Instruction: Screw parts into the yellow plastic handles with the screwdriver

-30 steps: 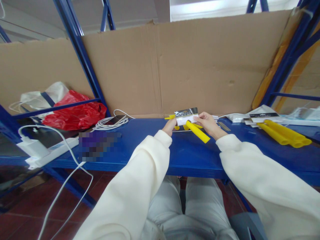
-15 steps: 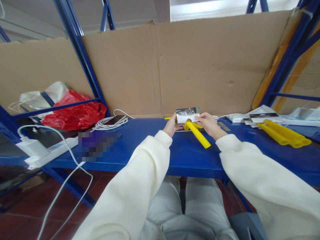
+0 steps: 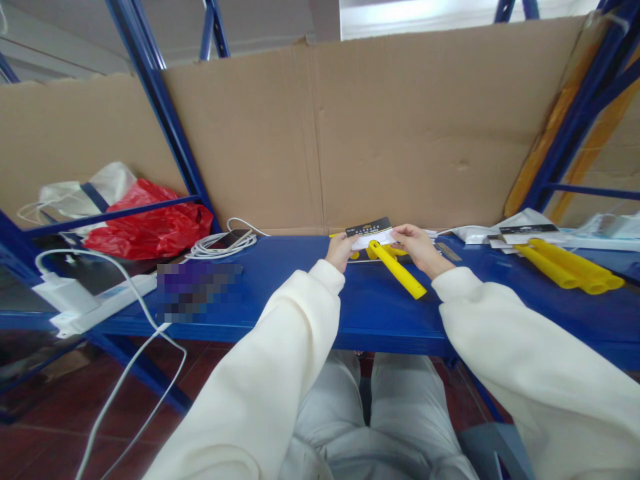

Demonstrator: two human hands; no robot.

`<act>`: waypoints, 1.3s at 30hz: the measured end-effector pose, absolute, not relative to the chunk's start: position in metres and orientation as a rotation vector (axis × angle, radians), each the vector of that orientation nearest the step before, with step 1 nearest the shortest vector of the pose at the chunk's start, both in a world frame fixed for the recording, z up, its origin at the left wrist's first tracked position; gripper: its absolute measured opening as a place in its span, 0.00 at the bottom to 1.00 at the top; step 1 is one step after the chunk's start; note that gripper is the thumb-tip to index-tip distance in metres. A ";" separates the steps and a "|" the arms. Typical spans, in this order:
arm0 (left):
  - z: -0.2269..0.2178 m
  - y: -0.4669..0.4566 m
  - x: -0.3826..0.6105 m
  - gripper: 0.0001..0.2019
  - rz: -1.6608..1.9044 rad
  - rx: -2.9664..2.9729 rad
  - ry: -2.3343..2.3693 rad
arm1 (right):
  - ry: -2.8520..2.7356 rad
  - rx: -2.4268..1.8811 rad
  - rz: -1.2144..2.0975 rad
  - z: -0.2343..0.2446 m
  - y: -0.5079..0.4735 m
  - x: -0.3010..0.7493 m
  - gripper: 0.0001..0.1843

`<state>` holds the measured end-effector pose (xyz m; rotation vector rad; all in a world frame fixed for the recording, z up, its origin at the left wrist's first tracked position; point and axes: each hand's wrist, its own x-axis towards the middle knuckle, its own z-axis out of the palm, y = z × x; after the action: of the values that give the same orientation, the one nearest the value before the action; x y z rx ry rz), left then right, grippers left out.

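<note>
Between my two hands is a black and white packaging card (image 3: 373,232), held at its two sides above the shelf. My left hand (image 3: 342,251) pinches its left edge. My right hand (image 3: 414,245) pinches the right edge with thumb and fingers. From the card's lower part a yellow tubular handle (image 3: 400,271) slants down toward me to the right; what it belongs to cannot be made out. Other yellow pieces lie just behind and under the card, partly hidden by it and by my fingers.
On the right of the blue shelf (image 3: 290,293) several yellow tubes (image 3: 575,267) lie with a black and white card. A small flat grey piece (image 3: 449,252) is beside my right hand. On the left are a white power strip (image 3: 107,303), coiled white cable (image 3: 220,247) and red bag (image 3: 150,220).
The card has tipped, so its black printed top part now faces me more fully. The yellow handle's lower end has swung slightly right. Both hands stay on the card.
</note>
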<state>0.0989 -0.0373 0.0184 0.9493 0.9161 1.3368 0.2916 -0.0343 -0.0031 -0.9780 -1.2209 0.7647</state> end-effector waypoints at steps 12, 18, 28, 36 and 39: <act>0.021 -0.041 0.095 0.31 1.337 1.015 1.018 | -1.355 -1.141 0.674 -0.002 -0.039 0.288 0.17; 0.022 -0.040 0.095 0.20 1.326 0.989 0.997 | -1.547 -1.061 0.620 -0.008 -0.040 0.282 0.25; 0.020 -0.039 0.095 0.21 1.322 1.024 1.053 | -1.820 -1.108 0.627 -0.009 -0.046 0.281 0.16; 0.024 -0.044 0.096 0.21 1.347 1.007 1.068 | -1.991 -1.229 0.465 -0.009 -0.047 0.283 0.16; 0.025 -0.047 0.098 0.21 1.370 0.974 1.062 | -2.047 -1.221 0.433 -0.007 -0.049 0.281 0.14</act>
<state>0.0976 -0.0473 0.0253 0.9740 1.0624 1.3704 0.2813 -0.0488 -0.0075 -1.2207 -2.0473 0.4331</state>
